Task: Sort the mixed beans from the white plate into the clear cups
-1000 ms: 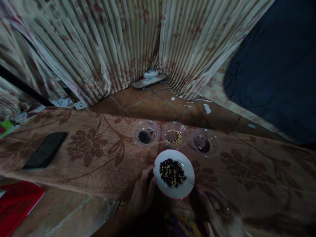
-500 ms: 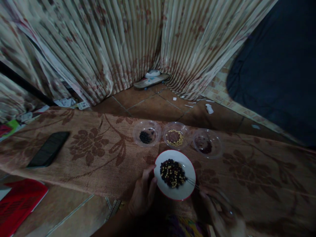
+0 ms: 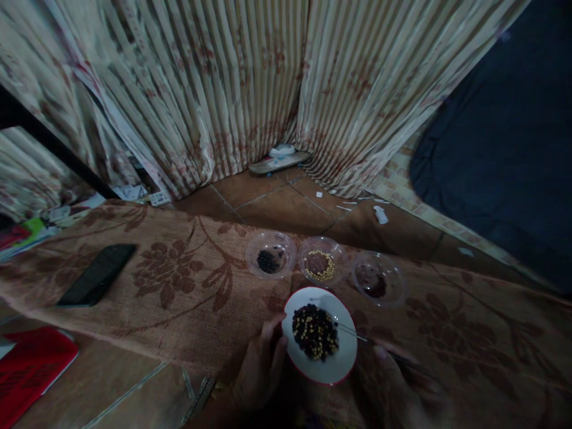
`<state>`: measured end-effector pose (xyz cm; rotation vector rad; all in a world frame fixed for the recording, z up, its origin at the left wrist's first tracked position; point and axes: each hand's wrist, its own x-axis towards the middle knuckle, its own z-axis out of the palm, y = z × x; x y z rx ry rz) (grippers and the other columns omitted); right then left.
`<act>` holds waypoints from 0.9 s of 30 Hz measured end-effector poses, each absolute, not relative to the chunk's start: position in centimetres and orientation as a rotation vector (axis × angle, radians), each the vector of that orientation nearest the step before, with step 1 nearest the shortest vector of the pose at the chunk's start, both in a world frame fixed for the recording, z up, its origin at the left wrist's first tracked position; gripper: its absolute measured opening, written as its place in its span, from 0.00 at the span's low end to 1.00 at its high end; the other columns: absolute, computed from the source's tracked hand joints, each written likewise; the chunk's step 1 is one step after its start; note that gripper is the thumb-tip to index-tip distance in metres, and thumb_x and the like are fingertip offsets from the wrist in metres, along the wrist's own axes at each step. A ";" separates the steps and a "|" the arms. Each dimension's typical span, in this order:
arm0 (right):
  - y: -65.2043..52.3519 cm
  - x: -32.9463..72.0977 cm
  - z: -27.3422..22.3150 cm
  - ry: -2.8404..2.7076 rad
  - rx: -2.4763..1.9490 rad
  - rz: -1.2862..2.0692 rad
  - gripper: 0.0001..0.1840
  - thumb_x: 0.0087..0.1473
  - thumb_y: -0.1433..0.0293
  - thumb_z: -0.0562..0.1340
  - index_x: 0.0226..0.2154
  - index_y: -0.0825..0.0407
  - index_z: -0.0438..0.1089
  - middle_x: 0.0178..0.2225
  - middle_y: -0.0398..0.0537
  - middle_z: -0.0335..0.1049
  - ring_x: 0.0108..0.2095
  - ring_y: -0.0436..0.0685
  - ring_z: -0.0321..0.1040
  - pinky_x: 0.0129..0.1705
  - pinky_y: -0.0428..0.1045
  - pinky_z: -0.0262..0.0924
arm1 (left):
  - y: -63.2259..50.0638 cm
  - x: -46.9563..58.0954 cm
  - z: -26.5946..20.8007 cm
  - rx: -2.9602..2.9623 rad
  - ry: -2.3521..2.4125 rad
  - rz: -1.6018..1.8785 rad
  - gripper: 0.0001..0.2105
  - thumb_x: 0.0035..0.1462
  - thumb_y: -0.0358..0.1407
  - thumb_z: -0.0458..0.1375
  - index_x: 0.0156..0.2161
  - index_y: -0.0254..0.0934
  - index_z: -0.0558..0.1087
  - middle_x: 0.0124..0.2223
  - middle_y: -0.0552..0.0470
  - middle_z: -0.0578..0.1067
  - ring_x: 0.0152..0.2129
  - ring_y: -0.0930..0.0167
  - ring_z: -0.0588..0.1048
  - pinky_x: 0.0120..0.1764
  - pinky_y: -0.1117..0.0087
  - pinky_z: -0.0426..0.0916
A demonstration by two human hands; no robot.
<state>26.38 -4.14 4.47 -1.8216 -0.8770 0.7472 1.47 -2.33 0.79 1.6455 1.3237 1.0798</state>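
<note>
A white plate with a red rim (image 3: 347, 357) sits on the cloth in front of me, with a mixed heap of dark and yellow beans (image 3: 315, 332) in it. My left hand (image 3: 261, 363) grips the plate's left rim between thumb and fingers. To the right of the plate, my right hand (image 3: 402, 381) is blurred and closed around a pair of thin metal tweezers (image 3: 355, 332). Their tips reach over the rim to the right edge of the heap; I cannot tell whether a bean is between them.
Behind the plate stand three clear plastic bowls: one with black beans (image 3: 267, 261), one with yellow beans (image 3: 328, 273), one with dark red beans (image 3: 379, 288). A black phone (image 3: 97, 275) lies left on the patterned tablecloth (image 3: 179, 322). Curtains (image 3: 250, 89) hang beyond.
The camera view has tilted, so everything appears lower. My right hand has drawn slightly rightward from the plate with the tweezers. The left hand stays on the rim.
</note>
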 end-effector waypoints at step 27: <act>-0.6 24.5 6.7 -0.624 -1.636 0.791 0.20 0.32 0.57 0.73 0.27 0.53 0.74 0.23 0.49 0.77 0.23 0.59 0.74 0.23 0.48 0.67 | -2.3 1.8 1.0 1.575 1.350 1.065 0.17 0.68 0.37 0.46 0.59 0.40 0.61 0.53 0.44 0.75 0.49 0.66 0.75 0.52 0.64 0.71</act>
